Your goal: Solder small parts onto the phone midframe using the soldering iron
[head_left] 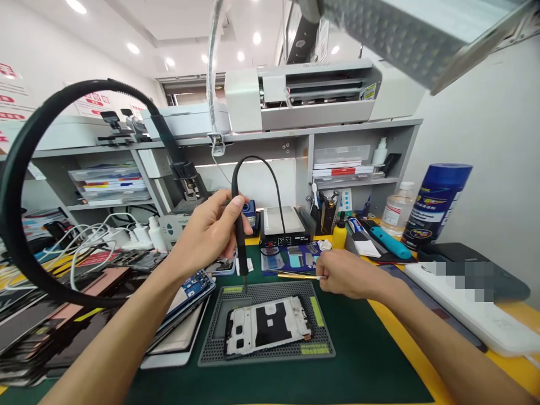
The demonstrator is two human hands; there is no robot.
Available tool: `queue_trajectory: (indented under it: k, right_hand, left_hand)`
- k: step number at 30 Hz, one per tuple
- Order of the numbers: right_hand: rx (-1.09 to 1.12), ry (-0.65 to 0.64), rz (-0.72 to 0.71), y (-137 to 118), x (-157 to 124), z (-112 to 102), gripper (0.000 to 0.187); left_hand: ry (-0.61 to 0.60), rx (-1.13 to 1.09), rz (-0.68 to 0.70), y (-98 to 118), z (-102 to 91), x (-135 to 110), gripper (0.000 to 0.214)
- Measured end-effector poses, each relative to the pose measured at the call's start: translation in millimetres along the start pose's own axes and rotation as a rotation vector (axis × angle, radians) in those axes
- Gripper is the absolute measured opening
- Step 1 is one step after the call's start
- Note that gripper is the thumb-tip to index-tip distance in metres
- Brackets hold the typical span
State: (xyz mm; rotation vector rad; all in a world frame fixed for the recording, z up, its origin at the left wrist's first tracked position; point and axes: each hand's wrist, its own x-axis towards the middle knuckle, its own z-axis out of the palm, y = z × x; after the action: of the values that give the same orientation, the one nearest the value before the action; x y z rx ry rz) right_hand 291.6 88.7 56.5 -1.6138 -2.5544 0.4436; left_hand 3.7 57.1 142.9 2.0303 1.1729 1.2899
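Note:
My left hand (219,225) is closed round a black pen-shaped tool (241,247), held upright with its thin tip pointing down at the mat's upper edge. A black cord curves from the tool's top to a small black machine (287,228) with a flat grey plate. Below the tip, a phone frame (270,325), white with a black centre, lies on a grey perforated work mat (270,360). My right hand (348,274) is closed at the right end of a thin gold stick (297,276), just beyond the mat's upper right corner. Its fingertips are partly hidden.
Stacked phones and parts (84,320) crowd the left. A thick black hose (12,225) arches over them. A yellow bottle (339,233), a blue spray can (436,205) and a white power bank-like slab (468,309) stand or lie right. A lamp (405,39) hangs above.

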Motion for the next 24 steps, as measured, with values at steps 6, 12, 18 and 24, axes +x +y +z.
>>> queue_trajectory:
  k: [6, 12, 18, 24]
  right_hand:
    - [0.289, 0.032, -0.045, 2, -15, -30, 0.004]
    - [0.729, 0.006, -0.125, -30, -14, -18, 0.017]
    - [1.150, -0.026, -0.073, -70, -9, 29, 0.009]
    - [1.248, -0.062, 0.061, -96, -9, 48, 0.011]
  left_hand:
    - [-0.027, -0.175, -0.065, -17, 2.3, -17, 0.029]
    - [-0.033, -0.305, -0.121, -29, 2.9, -29, 0.030]
    - [-0.066, -0.436, -0.161, -41, 9.3, -34, 0.031]
    - [-0.071, -0.545, -0.219, -51, 13.2, -38, 0.029]
